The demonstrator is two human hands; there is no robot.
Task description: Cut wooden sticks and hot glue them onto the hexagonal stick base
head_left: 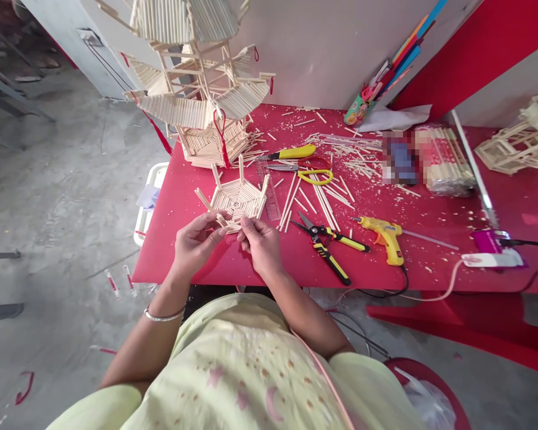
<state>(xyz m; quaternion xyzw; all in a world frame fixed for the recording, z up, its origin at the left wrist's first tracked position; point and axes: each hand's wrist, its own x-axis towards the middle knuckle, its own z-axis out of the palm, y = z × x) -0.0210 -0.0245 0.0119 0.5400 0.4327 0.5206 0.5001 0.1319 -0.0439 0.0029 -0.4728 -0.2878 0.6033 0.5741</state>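
A hexagonal wooden-stick base (237, 194) with short upright posts at its corners is in front of me, close to the near edge of the red table. My left hand (199, 242) pinches its near-left side between thumb and fingers. At the near-right side, my right hand (260, 240) is closed with thumb against forefinger on the same rim. The fingers partly hide the near edge, so any small stick between them cannot be made out. Just behind the base rises a tiered stick pagoda (197, 113) with red tassels.
Right of the base lie a clear ruler (269, 190), a yellow-handled cutter (296, 153), scissors (314, 173), black-yellow pliers (329, 242) and loose sticks (325, 203). Farther right are a yellow glue gun (383, 236), a power strip (493, 258) and packed sticks (448, 161).
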